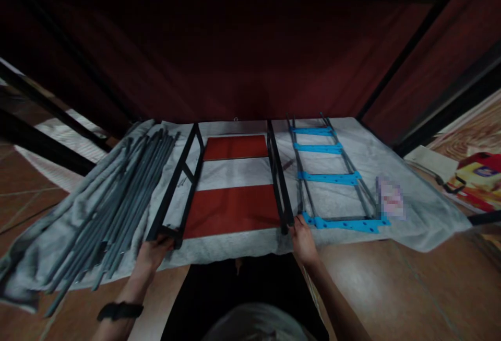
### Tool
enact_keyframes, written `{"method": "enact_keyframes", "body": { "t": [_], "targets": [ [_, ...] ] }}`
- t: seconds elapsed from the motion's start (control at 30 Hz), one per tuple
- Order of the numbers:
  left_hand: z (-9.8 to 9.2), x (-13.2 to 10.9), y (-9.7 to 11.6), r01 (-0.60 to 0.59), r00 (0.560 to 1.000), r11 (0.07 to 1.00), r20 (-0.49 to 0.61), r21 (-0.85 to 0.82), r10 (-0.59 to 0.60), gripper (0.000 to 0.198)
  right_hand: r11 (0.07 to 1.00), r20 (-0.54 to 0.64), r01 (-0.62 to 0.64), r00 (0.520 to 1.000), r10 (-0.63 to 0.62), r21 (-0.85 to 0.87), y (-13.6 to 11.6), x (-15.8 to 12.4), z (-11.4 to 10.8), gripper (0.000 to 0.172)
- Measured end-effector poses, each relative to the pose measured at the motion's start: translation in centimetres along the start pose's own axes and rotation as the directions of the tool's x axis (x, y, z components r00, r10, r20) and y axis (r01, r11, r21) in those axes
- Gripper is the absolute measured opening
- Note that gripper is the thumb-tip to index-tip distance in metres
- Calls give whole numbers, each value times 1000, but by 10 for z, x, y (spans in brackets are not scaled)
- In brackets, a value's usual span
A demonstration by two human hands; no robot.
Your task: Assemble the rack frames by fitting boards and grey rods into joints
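Note:
A black metal frame with two reddish-brown boards (230, 209) across it lies on a pale cloth. Its left black side piece (172, 189) angles toward me, and my left hand (155, 249) has its fingers closed around the near end. At the near end of the right black side piece (278, 174), my right hand (303, 239) is closed, thumb and fingers against the metal. Just right of that hand lies a rack of dark rods joined by several blue brackets (331, 178); the nearest bracket comes close to my fingers.
A bundle of grey tubes (129, 200) lies on the cloth (176, 258) at the left. A dark red fabric wall (235, 54) with black bars rises behind. A red and yellow package (479, 176) is at the far right. Tiled floor (376, 289) shows in front.

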State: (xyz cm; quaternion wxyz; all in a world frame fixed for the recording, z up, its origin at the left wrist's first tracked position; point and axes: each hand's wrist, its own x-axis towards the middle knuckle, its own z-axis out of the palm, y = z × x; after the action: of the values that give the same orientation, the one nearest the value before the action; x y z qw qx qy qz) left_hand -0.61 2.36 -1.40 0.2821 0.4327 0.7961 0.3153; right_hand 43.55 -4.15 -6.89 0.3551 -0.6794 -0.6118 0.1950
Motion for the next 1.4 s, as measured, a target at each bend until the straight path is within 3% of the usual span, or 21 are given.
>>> {"method": "enact_keyframes", "body": {
  "t": [0.13,0.27,0.4,0.47,0.57,0.63,0.73,1.0,1.17,1.4],
  "targets": [
    [1,-4,4,57,995,998,79,34,-59,13,1000,-26,-5,1000,5,3,8,0,2,27],
    [2,-11,8,6,998,993,60,-121,1,16,995,-54,-60,996,64,77,10,3,-1,26],
    [4,-14,10,8,996,977,87,-212,11,22,951,-16,-168,984,179,261,4,6,-5,26],
    [6,-15,8,15,997,967,82,-253,6,24,869,43,-254,964,261,424,-1,5,-4,30],
    [10,-17,3,-10,999,967,43,-256,21,21,652,145,-357,923,356,669,-8,2,-1,37],
    [12,-18,0,-16,999,977,37,-211,24,17,534,173,-383,900,401,754,-12,0,0,38],
    [13,-21,-4,-12,999,978,48,-207,22,16,462,175,-398,874,453,793,-16,-1,2,35],
    [11,-25,1,104,991,899,122,-426,-57,32,404,135,-385,841,524,830,-15,-2,1,32],
    [10,-24,5,139,985,808,162,-573,-55,27,390,155,-419,819,553,820,-9,0,-3,37],
    [12,-28,5,-54,994,842,50,-536,96,9,399,186,-463,805,564,791,4,2,-6,33]
  ]
}}
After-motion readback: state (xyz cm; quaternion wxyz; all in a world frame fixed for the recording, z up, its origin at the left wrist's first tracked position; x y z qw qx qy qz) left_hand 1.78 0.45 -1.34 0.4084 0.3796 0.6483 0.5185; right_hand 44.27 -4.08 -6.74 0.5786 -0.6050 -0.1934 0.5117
